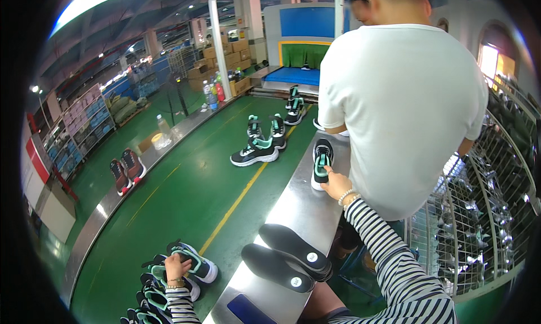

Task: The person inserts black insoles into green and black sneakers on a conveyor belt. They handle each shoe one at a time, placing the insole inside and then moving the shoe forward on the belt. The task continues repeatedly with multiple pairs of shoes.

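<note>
My right hand (337, 183) grips the heel end of a black sneaker with mint-green lining (323, 158), which stands on the metal ledge beside a person in a white shirt. At the lower left, my left hand (176, 266) is at the opening of another black and mint sneaker (198, 261) on the green conveyor belt; its fingers partly cover the shoe, and whether they grip it cannot be told. Several similar shoes (153, 299) are lined up beside and below that hand. Two stacks of black insoles (277, 267) lie on the ledge nearer to me.
A person in a white shirt (401, 112) sits close ahead. More sneakers (255, 151) stand farther up the belt (169, 205). A dark blue flat object (249, 309) lies on the ledge. Reddish shoes (127, 171) and bottles (211, 96) stand along the far rail; a wire rack (473, 222) is at right.
</note>
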{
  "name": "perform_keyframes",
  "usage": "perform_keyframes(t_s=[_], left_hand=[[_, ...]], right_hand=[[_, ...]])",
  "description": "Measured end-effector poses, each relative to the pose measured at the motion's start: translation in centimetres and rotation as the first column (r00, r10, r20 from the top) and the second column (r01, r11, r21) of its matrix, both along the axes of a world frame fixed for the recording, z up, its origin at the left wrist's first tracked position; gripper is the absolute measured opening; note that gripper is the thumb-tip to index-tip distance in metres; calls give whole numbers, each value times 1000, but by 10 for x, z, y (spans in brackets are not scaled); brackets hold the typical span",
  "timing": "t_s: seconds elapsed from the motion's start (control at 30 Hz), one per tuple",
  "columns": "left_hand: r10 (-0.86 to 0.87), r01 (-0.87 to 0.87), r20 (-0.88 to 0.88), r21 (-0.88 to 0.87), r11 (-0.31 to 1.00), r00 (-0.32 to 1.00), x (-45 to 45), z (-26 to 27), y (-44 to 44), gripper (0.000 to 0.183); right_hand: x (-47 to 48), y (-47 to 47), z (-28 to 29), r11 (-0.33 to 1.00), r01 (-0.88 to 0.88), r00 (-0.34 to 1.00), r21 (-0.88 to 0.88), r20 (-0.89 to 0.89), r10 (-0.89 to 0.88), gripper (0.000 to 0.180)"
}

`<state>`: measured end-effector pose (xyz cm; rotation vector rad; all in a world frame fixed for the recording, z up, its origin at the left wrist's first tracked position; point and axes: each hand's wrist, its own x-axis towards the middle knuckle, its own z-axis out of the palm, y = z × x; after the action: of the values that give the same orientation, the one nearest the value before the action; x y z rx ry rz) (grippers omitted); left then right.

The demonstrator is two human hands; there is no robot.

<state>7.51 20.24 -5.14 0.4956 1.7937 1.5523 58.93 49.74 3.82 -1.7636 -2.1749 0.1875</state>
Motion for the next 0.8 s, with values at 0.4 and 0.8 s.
perform_keyframes(t_s=[0.4,0.8], left_hand=[[-39,22,-235,-76,997,971,-24,21,-12,30],[98,-108,-268,-26,994,958,-25,14,-12,16]], right_hand=[[31,-125,-118,999,49,869,18,-493,-33,27],[20,-141,-146,981,192,683,-21,-716,-149,42]])
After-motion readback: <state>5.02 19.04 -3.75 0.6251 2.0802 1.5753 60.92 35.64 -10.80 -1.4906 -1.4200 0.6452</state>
